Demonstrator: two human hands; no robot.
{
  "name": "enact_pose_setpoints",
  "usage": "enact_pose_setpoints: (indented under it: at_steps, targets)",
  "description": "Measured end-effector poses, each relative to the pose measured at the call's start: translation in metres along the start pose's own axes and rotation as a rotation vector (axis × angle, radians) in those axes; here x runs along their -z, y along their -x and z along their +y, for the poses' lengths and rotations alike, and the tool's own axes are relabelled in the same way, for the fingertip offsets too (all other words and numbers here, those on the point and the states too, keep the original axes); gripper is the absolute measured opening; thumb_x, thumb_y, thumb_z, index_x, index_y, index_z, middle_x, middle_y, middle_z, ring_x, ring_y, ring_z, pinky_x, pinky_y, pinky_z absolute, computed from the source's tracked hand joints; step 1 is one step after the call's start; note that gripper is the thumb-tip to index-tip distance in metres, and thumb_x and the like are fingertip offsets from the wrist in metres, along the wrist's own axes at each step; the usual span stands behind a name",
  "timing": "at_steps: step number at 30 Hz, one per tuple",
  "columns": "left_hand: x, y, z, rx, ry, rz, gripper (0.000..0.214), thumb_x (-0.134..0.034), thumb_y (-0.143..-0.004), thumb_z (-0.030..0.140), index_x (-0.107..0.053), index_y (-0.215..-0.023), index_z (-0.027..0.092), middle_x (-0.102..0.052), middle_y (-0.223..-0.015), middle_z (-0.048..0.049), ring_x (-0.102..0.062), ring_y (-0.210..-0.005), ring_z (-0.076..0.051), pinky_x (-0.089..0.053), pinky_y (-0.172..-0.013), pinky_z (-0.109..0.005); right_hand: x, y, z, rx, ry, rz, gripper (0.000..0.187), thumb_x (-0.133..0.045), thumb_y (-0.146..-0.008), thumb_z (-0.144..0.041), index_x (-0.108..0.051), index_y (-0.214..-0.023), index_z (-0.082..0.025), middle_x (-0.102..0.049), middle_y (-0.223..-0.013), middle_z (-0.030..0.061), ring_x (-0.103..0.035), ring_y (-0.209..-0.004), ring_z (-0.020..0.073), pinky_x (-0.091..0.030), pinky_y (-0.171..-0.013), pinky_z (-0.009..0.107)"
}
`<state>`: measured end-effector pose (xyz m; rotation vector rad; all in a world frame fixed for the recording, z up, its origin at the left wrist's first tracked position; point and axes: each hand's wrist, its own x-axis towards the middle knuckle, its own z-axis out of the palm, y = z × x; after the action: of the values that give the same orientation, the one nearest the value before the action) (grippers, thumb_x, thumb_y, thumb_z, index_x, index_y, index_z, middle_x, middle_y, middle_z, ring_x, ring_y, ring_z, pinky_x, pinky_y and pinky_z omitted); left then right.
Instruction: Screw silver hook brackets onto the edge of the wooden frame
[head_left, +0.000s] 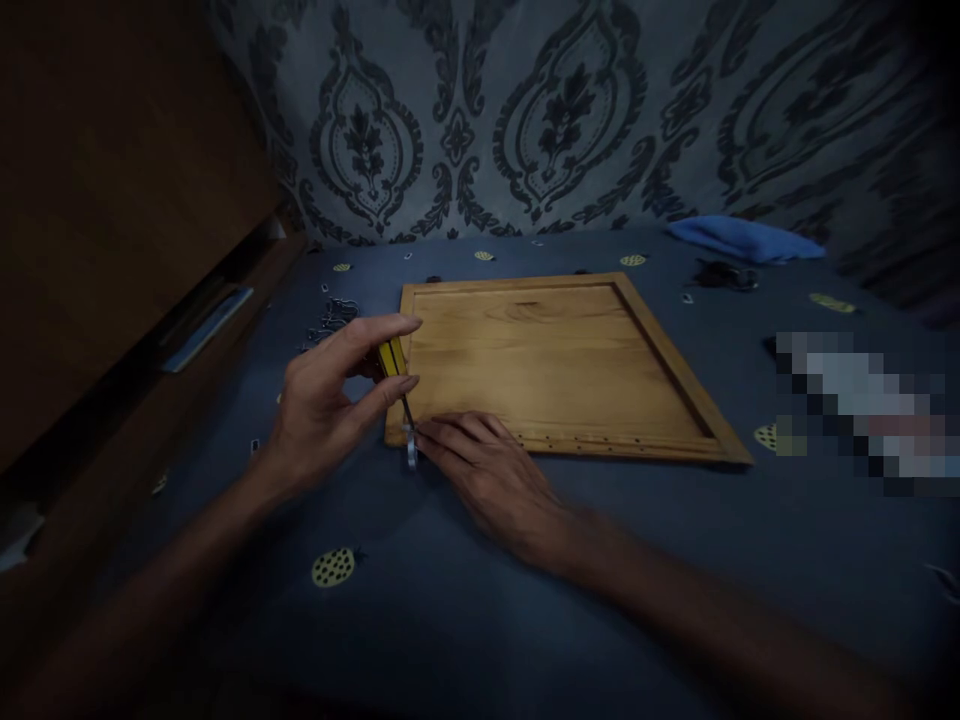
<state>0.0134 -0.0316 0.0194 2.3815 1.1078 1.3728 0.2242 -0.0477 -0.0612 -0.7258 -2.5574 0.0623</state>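
My left hand (322, 390) grips a screwdriver (391, 356) by its yellow and black handle, between thumb and fingers. Its thin shaft points down at a small metal hook (412, 450) on the near left corner of a framed wooden board (525, 350). Against that hook rest the fingertips of my right hand (495, 475), which lies low over the board's near edge. The thumb of this hand is mostly hidden. A row of small dark holes runs along the near edge, to the right of my right hand.
Several metal hooks (334, 315) lie left of the board on a blue cloth (465, 610) with a pineapple print. At the back right are a folded blue cloth (746, 240) and a dark object (724, 275). Wooden furniture (112, 200) borders the left; a blurred-out item lies right.
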Motion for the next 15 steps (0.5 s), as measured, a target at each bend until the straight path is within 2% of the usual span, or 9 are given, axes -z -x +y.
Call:
enact_pose_setpoints:
  at_steps: [5,11,15]
  targets:
    - [-0.0001,-0.0002,-0.0031,0.061,0.017,-0.01,0.039,-0.074,-0.091,0.026,-0.064,-0.129,0.025,-0.07,-0.113,-0.0048,-0.071,-0.085,-0.017,-0.063,-0.077,-0.029,-0.0022,0.0006,0.001,0.006,-0.013,0.006,0.04,-0.044,-0.101,-0.007,-0.057,-0.139,-0.01,-0.071,-0.125,0.0143,-0.058,-0.118,0.0268,-0.049,-0.098,0.045]
    - [-0.0014,0.0004,-0.0046,0.007,-0.049,0.014,0.037,-0.077,-0.089,0.031,-0.065,-0.124,0.024,-0.07,-0.11,-0.0031,-0.069,-0.081,-0.015,-0.061,-0.071,-0.024,0.0005,-0.0003,-0.0004,-0.009,-0.022,-0.02,0.043,-0.045,-0.101,-0.008,-0.057,-0.142,-0.012,-0.07,-0.127,0.0163,-0.057,-0.119,0.0284,-0.05,-0.097,0.047]
    - [0.0005,-0.0008,-0.0019,0.05,0.053,-0.017,0.038,-0.075,-0.091,0.026,-0.064,-0.127,0.023,-0.07,-0.112,-0.0038,-0.071,-0.087,-0.015,-0.062,-0.078,-0.025,0.0007,-0.0003,-0.0004,-0.014,-0.003,-0.026,0.043,-0.043,-0.102,-0.008,-0.057,-0.142,-0.014,-0.071,-0.125,0.0136,-0.058,-0.119,0.0273,-0.049,-0.097,0.046]
